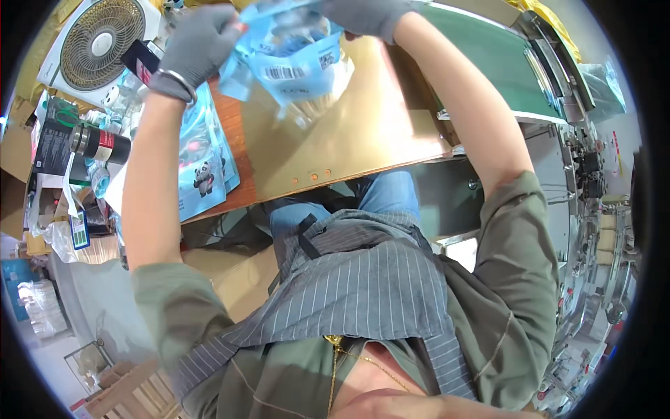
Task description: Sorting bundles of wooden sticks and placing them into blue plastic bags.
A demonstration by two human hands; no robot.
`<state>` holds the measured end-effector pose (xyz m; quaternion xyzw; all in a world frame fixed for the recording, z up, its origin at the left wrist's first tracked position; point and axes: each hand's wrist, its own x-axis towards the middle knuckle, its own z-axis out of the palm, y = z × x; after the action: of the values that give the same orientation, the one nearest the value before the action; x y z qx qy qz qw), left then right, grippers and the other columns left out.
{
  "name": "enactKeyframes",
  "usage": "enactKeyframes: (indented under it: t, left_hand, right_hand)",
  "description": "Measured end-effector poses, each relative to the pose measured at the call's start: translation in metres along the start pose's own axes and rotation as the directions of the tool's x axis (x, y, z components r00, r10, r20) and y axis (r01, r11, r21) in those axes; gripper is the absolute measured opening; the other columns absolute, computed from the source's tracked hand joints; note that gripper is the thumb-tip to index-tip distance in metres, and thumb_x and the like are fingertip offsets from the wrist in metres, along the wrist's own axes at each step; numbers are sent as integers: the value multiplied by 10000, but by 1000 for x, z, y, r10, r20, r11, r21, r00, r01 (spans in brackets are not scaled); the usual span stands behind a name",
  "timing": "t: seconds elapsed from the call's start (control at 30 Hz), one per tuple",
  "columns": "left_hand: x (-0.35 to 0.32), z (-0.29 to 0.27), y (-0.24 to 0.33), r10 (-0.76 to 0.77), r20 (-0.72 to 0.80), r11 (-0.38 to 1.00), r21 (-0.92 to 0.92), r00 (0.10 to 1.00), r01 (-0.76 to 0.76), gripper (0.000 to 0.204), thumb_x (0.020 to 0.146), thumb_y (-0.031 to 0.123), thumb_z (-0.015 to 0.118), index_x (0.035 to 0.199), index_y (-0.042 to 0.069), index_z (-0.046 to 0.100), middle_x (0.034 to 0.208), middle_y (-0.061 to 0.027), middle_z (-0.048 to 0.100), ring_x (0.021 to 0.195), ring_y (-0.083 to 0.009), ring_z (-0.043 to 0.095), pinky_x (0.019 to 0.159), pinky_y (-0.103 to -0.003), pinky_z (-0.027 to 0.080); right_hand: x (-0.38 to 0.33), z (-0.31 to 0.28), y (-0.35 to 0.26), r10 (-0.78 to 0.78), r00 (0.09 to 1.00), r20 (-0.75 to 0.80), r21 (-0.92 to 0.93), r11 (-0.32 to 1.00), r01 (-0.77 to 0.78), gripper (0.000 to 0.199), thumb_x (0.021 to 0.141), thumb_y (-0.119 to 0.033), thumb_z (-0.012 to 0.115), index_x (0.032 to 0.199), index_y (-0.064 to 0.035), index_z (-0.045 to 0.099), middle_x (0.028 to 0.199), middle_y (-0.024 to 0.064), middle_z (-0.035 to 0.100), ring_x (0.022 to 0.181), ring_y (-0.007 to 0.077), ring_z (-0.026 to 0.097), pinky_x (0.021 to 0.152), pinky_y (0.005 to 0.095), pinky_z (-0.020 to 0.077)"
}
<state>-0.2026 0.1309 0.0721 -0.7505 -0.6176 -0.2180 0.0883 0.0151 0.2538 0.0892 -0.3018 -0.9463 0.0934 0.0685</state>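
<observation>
Olive shirt (509, 279) and striped apron (356, 286) sat nearest the head camera. Blue bag (296, 70) was over the worktop (246, 164), between gloved left hand (202, 45), which gripped its upper left edge, and gloved right hand (370, 17) at its upper right; right fingertips obscured, grip indeterminable.

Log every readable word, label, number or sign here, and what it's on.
Wording is left uncopied; print shows on:
Blue bag: barcode, square code; small print blurred.
Flat blue packages: panda picture; any print too small.
Dark cylinder: red label; print too small.
Black box: pale print, too small.
Hanging card: barcode; any digits too small.
White fan: small corner mark.
</observation>
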Motion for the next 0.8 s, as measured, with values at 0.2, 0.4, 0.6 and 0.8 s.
enactKeyframes:
  t: [0.2,0.4,0.6,0.8]
  left_hand:
    - [4,21,-48,-244,-196,957,108,950,268,213,838,244,590,774,43,615,707,-167,607,771,-363,612,677,-426,485]
    - [-6,120,-52,153,-197,865,500,968,-35,131,822,182,576,903,102,641,799,-93,632,755,-278,621,653,-396,499]
    - [-130,239,79,175,183,972,127,967,-200,152,774,188,603,894,97,588,821,-74,582,757,-237,583,641,-374,466]
    - [-149,266,149,120,12,960,-257,993,-112,433,809,317,643,1135,41,570,1027,-109,578,951,-301,551,793,-412,452]
  right_hand:
    - [45,65,114,-420,886,-197,-578,780,241,188,854,-156,519,876,-89,694,886,76,687,790,231,670,730,322,539]
    - [-22,-44,-6,184,867,-462,826,444,346,199,822,-16,431,799,1,628,740,76,629,664,149,624,620,266,517]
    - [-79,0,-11,-536,512,-671,-459,843,281,103,852,-98,520,898,-27,579,784,129,661,723,242,662,648,331,513]
    - [-111,134,-3,281,954,-102,982,183,50,137,840,-54,477,845,-15,608,863,26,618,798,99,570,748,214,454]
